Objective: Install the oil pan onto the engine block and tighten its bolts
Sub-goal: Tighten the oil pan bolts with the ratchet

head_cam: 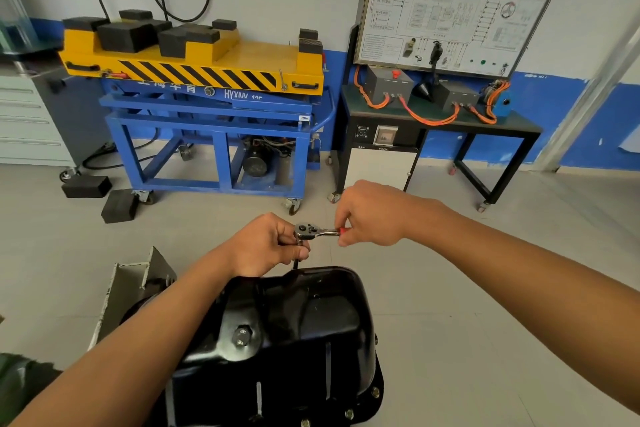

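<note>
A glossy black oil pan fills the lower middle, its drain plug facing me and several bolts showing along its near flange. A chrome ratchet stands over the pan's far edge on a dark extension that runs down behind the rim. My left hand pinches the extension just under the ratchet head. My right hand grips the ratchet's red-tipped handle. The engine block under the pan is hidden.
A grey metal stand bracket sits left of the pan. Across the floor stand a blue and yellow lift cart with black rubber blocks, loose blocks on the floor, and a black trainer bench with orange cables.
</note>
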`<action>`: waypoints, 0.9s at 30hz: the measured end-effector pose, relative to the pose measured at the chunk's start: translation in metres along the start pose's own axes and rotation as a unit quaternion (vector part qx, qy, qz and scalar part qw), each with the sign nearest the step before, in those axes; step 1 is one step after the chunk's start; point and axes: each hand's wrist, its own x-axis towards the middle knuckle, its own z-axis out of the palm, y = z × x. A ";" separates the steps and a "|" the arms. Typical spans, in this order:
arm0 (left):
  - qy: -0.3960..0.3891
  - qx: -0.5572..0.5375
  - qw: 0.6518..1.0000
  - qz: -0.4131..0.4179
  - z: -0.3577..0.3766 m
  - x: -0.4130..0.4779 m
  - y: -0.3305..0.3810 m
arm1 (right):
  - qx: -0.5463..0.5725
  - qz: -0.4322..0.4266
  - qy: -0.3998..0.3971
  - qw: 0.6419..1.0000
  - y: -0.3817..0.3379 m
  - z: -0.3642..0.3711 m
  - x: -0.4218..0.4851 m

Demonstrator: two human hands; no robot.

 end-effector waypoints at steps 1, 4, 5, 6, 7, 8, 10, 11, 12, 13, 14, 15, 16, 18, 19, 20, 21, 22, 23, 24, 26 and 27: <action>-0.001 -0.002 1.000 0.001 0.000 -0.001 0.000 | -0.002 0.002 0.014 1.000 0.001 0.001 0.002; -0.004 -0.006 1.000 0.001 0.000 0.000 0.000 | -0.019 0.013 0.055 0.998 0.004 0.008 0.005; -0.007 -0.006 1.000 0.000 0.000 0.000 0.000 | -0.028 0.013 0.065 0.997 0.005 0.009 0.006; -0.010 -0.008 1.000 0.001 0.000 0.000 0.000 | -0.033 0.009 0.070 0.997 0.005 0.010 0.006; -0.013 -0.011 1.000 0.003 -0.001 0.000 0.000 | -0.036 0.005 0.070 0.997 0.005 0.011 0.007; -0.015 -0.014 1.000 0.003 -0.001 0.000 0.000 | -0.038 -0.002 0.067 0.997 0.005 0.010 0.007; -0.017 -0.019 1.000 -0.002 -0.001 0.000 -0.001 | -0.040 -0.005 0.057 0.998 0.005 0.011 0.008; -0.017 -0.021 1.000 -0.005 -0.001 0.001 -0.001 | -0.039 -0.003 0.054 0.998 0.004 0.013 0.009; -0.018 -0.022 1.000 -0.006 -0.001 0.000 -0.001 | -0.038 -0.002 0.051 0.998 0.004 0.014 0.009; -0.018 -0.023 1.000 -0.006 -0.001 0.000 -0.001 | -0.036 0.000 0.047 0.998 0.003 0.016 0.010; -0.018 -0.025 1.000 -0.005 -0.001 0.000 -0.001 | -0.034 0.001 0.044 0.998 0.003 0.018 0.010; -0.016 -0.026 1.000 -0.003 0.000 -0.001 -0.001 | -0.033 0.002 0.041 0.999 0.003 0.019 0.011; -0.013 -0.025 1.000 -0.001 0.000 -0.001 -0.001 | -0.031 0.002 0.041 0.999 0.003 0.020 0.011; -0.004 -0.019 1.000 0.004 0.001 -0.002 -0.001 | -0.031 0.002 0.044 0.999 0.003 0.021 0.012; 0.003 -0.017 1.000 0.003 0.001 -0.003 -0.002 | -0.032 0.002 0.047 0.998 0.003 0.021 0.012; 0.008 -0.014 1.000 0.002 0.001 -0.003 -0.002 | -0.032 0.001 0.051 0.998 0.004 0.021 0.012; 0.013 -0.011 1.000 0.002 0.001 -0.003 -0.002 | -0.029 0.001 0.054 0.998 0.004 0.021 0.011; 0.016 -0.008 1.000 0.002 0.001 -0.003 -0.002 | -0.026 0.001 0.057 0.998 0.004 0.021 0.011; 0.019 -0.005 1.000 0.002 0.001 -0.003 -0.001 | -0.024 0.001 0.060 0.998 0.005 0.021 0.010; 0.022 -0.003 1.000 0.002 0.002 -0.003 -0.001 | -0.024 0.002 0.063 0.998 0.005 0.022 0.008; 0.027 -0.003 1.000 0.000 0.002 -0.002 -0.001 | -0.028 0.004 0.071 0.997 0.005 0.022 0.007; 0.031 -0.002 1.000 -0.002 0.002 -0.002 0.000 | -0.028 0.006 0.077 0.997 0.005 0.022 0.006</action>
